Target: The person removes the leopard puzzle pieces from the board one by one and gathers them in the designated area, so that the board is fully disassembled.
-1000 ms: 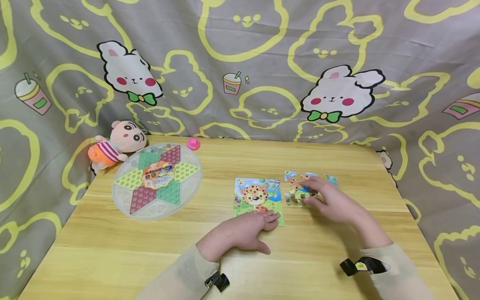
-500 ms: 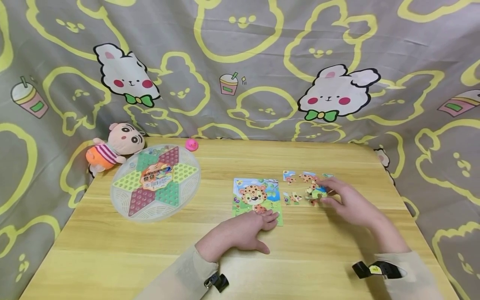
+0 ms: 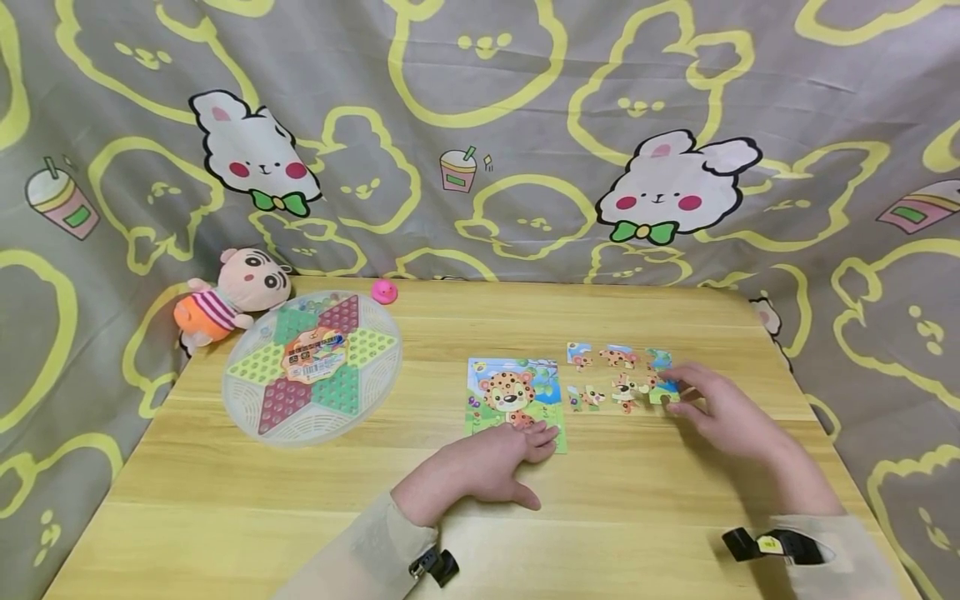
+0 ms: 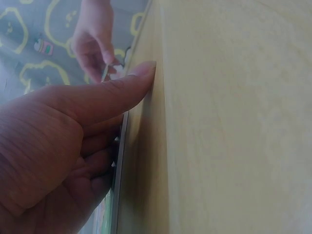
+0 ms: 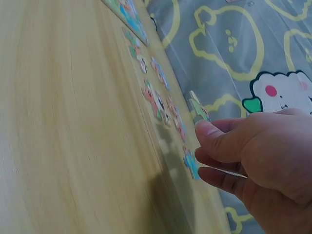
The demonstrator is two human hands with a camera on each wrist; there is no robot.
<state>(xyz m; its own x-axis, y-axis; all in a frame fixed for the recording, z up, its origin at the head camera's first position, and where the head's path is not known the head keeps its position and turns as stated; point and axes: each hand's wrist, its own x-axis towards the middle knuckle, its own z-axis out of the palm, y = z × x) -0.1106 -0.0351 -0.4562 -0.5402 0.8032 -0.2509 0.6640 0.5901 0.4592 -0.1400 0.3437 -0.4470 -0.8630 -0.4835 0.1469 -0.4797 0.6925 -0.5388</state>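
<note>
Leopard puzzle board [image 3: 513, 387] lies flat on the table [image 3: 315, 508]; left hand [image 3: 495, 461] rests on its near edge, thumb spread out, holding nothing. Right hand [image 3: 723, 414], well right of the board, pinches a green-and-blue puzzle piece [image 3: 662, 397] between thumb and fingers; the right wrist view has it raised off the table. Just changed: that hand and piece have shifted farther right from the board, uncovering the leopard-face piece [image 3: 624, 392]. Right of the board, the loose ones now read as two rows: corner piece [image 3: 579, 356], spotted piece [image 3: 618, 358] and blue piece [image 3: 660, 358] in the far row, cheek piece [image 3: 587, 397] and leopard-face piece in the near one. Looks like sorting, held piece around the near row's right end, not yet down.
</note>
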